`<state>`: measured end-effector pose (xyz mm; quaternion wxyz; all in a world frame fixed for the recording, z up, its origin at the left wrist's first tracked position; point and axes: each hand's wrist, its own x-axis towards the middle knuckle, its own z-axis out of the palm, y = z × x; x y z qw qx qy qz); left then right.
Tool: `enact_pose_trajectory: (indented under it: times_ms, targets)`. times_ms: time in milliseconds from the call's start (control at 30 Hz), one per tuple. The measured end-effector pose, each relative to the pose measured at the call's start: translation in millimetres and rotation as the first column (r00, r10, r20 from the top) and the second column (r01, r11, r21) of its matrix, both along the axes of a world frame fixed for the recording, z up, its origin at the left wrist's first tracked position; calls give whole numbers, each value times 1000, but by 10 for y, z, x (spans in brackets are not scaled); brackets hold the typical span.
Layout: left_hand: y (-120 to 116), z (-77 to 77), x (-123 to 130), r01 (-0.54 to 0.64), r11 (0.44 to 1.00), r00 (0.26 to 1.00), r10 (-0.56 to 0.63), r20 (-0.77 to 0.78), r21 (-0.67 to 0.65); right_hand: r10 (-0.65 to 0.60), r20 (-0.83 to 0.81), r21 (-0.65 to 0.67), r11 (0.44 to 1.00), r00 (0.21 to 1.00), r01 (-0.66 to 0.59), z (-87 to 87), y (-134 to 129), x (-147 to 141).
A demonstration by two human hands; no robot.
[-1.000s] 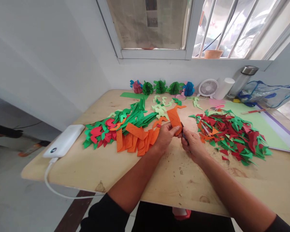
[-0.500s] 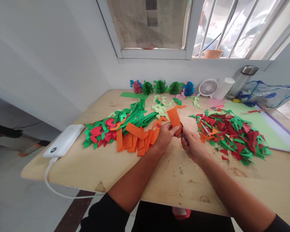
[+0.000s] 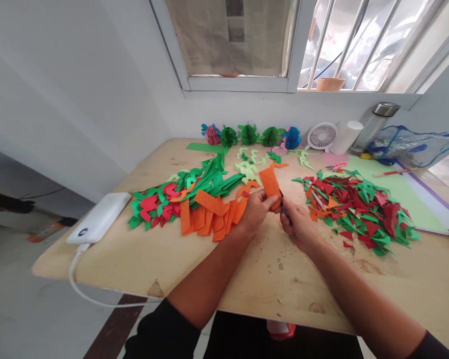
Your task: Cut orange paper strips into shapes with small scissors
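Observation:
My left hand pinches the lower end of an orange paper piece, which stands up from the fingers above the middle of the table. Fingers of my right hand are wrapped round dark-handled scissors, whose blades meet the paper's right edge; my hand hides much of them. Left of my left hand lie orange paper strips with curved lines drawn on some. Behind them are green folded strips and red cut shapes. Pale green cut shapes lie beyond the held paper.
Red and green scraps are heaped on the right. A white power bank with a cable sits at the left edge. Along the wall stand several paper figures, a small fan, a bottle and a clear bag.

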<state>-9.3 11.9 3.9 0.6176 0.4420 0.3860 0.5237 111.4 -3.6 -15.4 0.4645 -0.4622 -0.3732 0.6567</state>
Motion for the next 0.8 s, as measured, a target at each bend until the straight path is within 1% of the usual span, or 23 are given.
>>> enact_pose_trajectory:
  times_ms: [267, 600, 800]
  targets:
    - [-4, 9, 7, -9, 1000, 1000, 9, 9, -21, -5, -7, -28, 1000, 1000, 5, 17, -9, -4]
    - [-7, 20, -4, 2, 1000, 1000, -3, -12, -24, 13, -11, -25, 1000, 1000, -13, 9, -4, 2]
    - [-7, 19, -10, 15, 1000, 1000, -15, 1, -17, 23, -2, -26, 999, 1000, -23, 25, -12, -2]
